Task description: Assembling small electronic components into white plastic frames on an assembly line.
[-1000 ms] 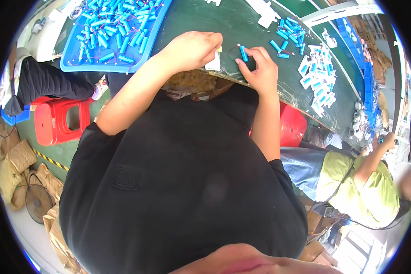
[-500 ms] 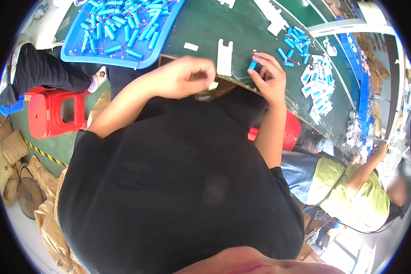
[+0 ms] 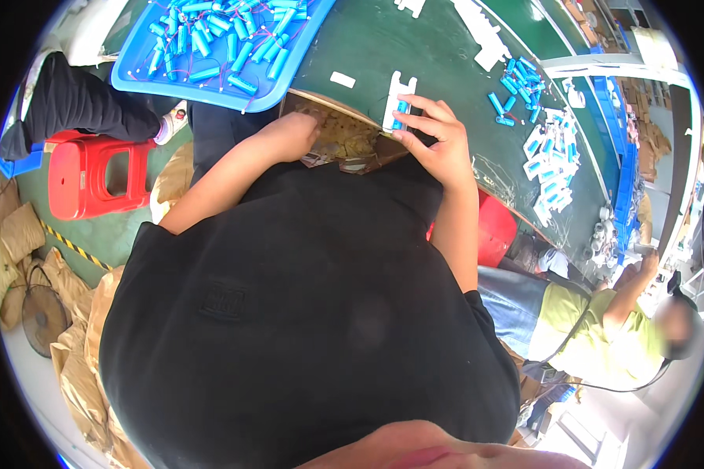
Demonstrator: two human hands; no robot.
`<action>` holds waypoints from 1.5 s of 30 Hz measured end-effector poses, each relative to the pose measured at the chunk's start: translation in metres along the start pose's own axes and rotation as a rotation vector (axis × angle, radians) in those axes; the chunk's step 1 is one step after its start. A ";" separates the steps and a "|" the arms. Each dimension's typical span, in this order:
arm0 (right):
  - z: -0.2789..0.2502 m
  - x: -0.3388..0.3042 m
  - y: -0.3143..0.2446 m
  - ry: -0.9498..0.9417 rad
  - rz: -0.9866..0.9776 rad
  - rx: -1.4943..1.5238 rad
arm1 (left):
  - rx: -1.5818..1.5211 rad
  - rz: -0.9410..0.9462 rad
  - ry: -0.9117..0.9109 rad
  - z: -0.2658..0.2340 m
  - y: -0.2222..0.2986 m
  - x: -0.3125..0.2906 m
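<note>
My right hand [image 3: 440, 142] pinches a blue cylindrical battery cell [image 3: 400, 116] at the lower part of a white plastic holder [image 3: 400, 84]. The holder lies on the green table by its near edge. My left hand [image 3: 291, 137] is lowered at the left of an open box full of yellowish scraps [image 3: 348, 134], just below the table edge. Its fingers are curled, and whatever may be between them is hidden. A small white rectangular piece [image 3: 343, 80] lies on the table, left of the holder.
A blue tray [image 3: 266, 104] heaped with wired blue cells stands at the far left. On the right lie loose blue cells [image 3: 518, 82] and a pile of white holders with cells [image 3: 553, 168]. A red stool [image 3: 78, 180] stands left; another person [image 3: 594, 328] works at right.
My right hand has brought the blue cell leftward onto the white holder. My left hand, with a small yellowish piece earlier, has moved left to the scrap box; the piece no longer shows.
</note>
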State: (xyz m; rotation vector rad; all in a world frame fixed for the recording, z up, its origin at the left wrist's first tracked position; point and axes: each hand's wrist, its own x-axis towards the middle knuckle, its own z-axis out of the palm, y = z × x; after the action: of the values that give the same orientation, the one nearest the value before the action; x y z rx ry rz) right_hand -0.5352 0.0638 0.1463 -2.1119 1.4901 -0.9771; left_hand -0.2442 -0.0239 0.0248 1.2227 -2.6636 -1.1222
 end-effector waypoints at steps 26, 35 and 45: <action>-0.045 -0.076 0.014 0.449 -0.008 -0.054 | 0.409 0.365 0.655 -0.069 0.137 0.125; -0.208 -0.101 0.081 0.802 0.458 -1.018 | 0.454 0.386 0.547 -0.072 0.144 0.051; -0.139 -0.049 0.104 0.441 0.483 -0.839 | 0.594 0.406 0.505 -0.083 0.153 0.033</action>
State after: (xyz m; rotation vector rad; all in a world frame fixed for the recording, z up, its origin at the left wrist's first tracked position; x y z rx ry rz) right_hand -0.7138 0.0833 0.1585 -1.8626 2.8541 -0.7135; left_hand -0.3449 -0.0281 0.1707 0.7794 -2.6947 0.0459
